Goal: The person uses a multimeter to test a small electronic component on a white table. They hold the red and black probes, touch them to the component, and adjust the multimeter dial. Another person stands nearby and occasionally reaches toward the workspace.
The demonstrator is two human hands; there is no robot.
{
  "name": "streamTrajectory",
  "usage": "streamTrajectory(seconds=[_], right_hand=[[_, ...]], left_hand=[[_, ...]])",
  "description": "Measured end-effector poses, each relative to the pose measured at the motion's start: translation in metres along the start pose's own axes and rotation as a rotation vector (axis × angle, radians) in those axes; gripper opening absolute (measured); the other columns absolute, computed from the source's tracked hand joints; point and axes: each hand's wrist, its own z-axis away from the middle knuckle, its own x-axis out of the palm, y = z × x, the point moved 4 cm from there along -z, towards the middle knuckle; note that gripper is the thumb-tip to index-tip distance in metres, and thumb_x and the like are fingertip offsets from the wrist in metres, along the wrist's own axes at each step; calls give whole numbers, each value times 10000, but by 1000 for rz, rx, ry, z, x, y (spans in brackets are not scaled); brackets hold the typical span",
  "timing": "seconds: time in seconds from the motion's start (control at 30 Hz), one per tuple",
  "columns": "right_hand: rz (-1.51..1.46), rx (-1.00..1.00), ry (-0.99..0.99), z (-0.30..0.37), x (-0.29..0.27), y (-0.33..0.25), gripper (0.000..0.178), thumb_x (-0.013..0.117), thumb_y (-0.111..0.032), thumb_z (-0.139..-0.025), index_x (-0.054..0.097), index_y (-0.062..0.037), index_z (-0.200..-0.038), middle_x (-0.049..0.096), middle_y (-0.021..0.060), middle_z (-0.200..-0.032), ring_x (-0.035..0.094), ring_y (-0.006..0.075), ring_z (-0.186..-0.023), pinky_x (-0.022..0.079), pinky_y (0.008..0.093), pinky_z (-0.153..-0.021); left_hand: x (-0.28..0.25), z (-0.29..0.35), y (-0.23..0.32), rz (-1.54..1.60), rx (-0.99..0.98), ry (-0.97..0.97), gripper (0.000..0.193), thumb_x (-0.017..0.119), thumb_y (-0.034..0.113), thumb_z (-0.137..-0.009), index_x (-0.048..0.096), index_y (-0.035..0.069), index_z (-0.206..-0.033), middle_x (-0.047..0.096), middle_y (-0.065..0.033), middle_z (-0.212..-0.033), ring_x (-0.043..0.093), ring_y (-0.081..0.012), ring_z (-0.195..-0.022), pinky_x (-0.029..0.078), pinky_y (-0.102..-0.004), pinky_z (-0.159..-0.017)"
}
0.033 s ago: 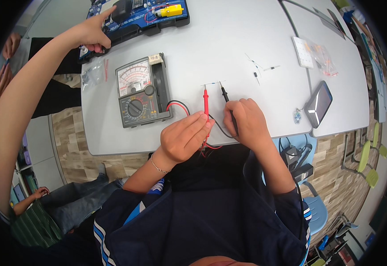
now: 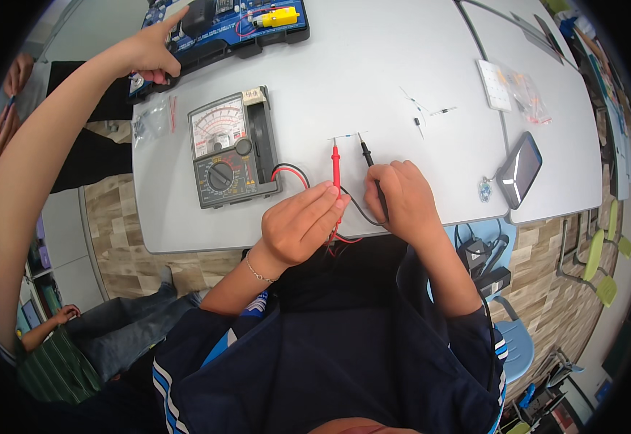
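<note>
Positions match the earlier frame, with no discernible shift. The left hand (image 2: 301,226) grips the red probe (image 2: 336,168), fingers pinched around its shaft; the right hand (image 2: 406,199) holds the black probe (image 2: 368,155), fingers curled around it. Probe tips sit at opposite leads of a small blue component (image 2: 348,135) on the white table (image 2: 373,65); exact contact cannot be confirmed. An analog multimeter (image 2: 218,176) lies to the left of the red probe.

delta vs earlier: nothing clear enough to log | left hand (image 2: 299,228), right hand (image 2: 407,200): no shift discernible | red probe (image 2: 336,165), black probe (image 2: 367,154): no visible move | co-worker's hand (image 2: 147,55): any drift too slight to call | multimeter (image 2: 205,168) reading: too small to compare
</note>
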Motion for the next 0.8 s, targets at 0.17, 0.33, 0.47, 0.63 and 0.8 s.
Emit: streamTrajectory(seconds=[0.17, 0.33, 0.47, 0.63, 0.8], right_hand=[[-17, -8, -34, -2, 0, -1, 277, 737, 19, -829, 581, -70, -1040, 596, 77, -794, 570, 296, -711, 450, 406, -682], [-4, -15, -44, -4, 3, 5, 312, 741, 35, -816, 579, -71, -1060, 613, 84, -818, 576, 312, -723, 454, 411, -685], [-5, -11, -52, -3, 2, 5, 313, 742, 36, -814, 580, -72, -1059, 614, 84, -821, 579, 314, -727, 455, 413, -688], [-7, -15, -50, -5, 3, 4, 305, 741, 31, -818, 581, -73, -1056, 614, 84, -823, 583, 315, -734, 458, 415, -695], [13, 3, -63, -4, 4, 5, 304, 742, 35, -813, 584, -74, -1048, 612, 80, -819, 584, 313, -735, 460, 411, -692]], left_hand=[[-3, -2, 0, -8, 2, -3, 311, 949, 22, -737, 756, 49, -979, 786, -87, -990, 801, -251, -927, 619, -298, -670], [2, -2, -5, -2, 10, 7, 315, 950, 28, -736, 756, 52, -983, 784, -86, -996, 800, -250, -923, 613, -297, -661], [2, -2, -6, 2, 12, 8, 316, 951, 29, -736, 757, 51, -984, 783, -86, -997, 800, -248, -922, 609, -293, -659], [0, -2, -5, -4, 9, -2, 309, 951, 28, -735, 759, 51, -976, 784, -86, -993, 800, -247, -919, 613, -294, -669], [2, -1, -6, 5, 8, 6, 294, 949, 24, -736, 760, 49, -960, 786, -87, -988, 800, -248, -911, 628, -302, -693]])
